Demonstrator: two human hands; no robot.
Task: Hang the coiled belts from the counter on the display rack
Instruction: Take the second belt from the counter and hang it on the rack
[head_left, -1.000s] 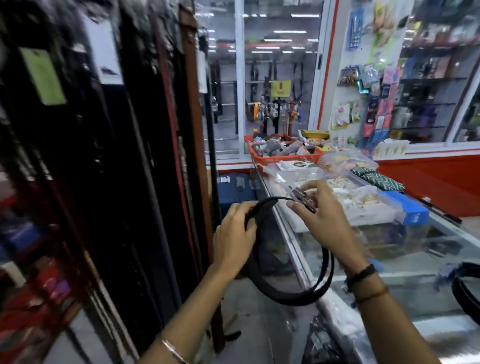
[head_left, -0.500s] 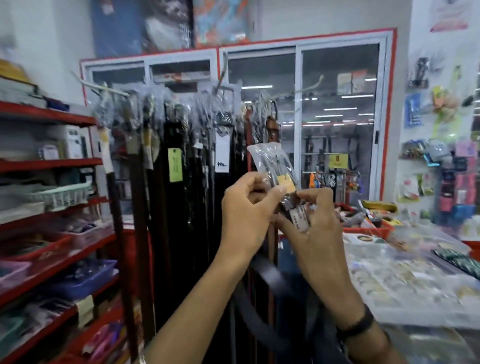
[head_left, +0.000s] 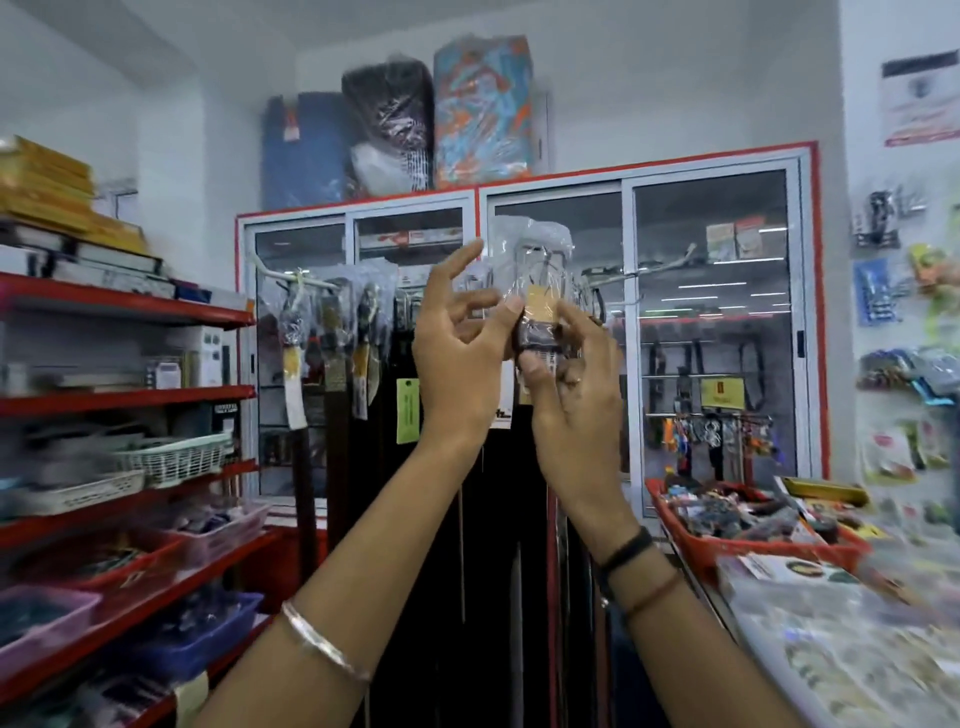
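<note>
I hold the buckle end of a dark belt, wrapped in clear plastic with a yellow tag, raised in front of the display rack. My right hand grips it from below and the right. My left hand pinches its left edge with thumb and forefinger, the other fingers spread. The belt's strap hangs down behind my wrists and blends with the dark belts hanging side by side from the rack's hooks.
Red shelves with baskets and boxes fill the left side. A glass-door cabinet stands behind the rack. At the right, the glass counter carries a red basket of small goods and packets.
My view has tilted upward, away from the counter. Both hands have lifted the belt's buckle end from waist height to the rack's top, and the coil has dropped loose.
</note>
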